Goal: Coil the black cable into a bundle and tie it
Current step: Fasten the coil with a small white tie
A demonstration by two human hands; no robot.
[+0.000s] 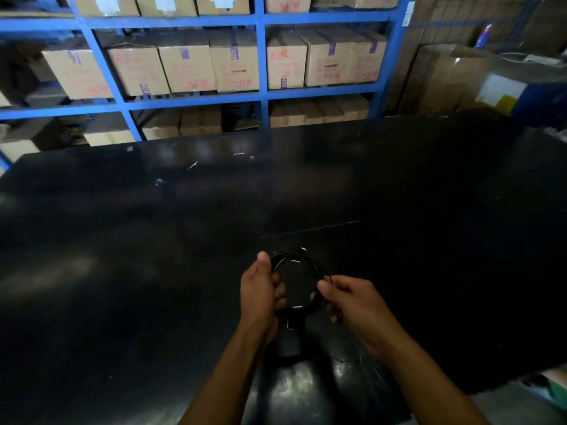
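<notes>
The black cable (302,261) is wound into a round coil of several loops, held a little above the black table (153,240). My left hand (260,294) grips the coil's left side, thumb up along it. My right hand (349,302) pinches the coil's right side between thumb and fingers, where a short loose cable end sticks out. Small white marks show on the loops. A dark piece hangs below the coil, hard to make out against the table.
Blue metal shelving (260,96) stacked with cardboard boxes (187,67) stands behind the table's far edge. More boxes (441,78) and clutter fill the right side. The table's near right edge shows beside my right forearm.
</notes>
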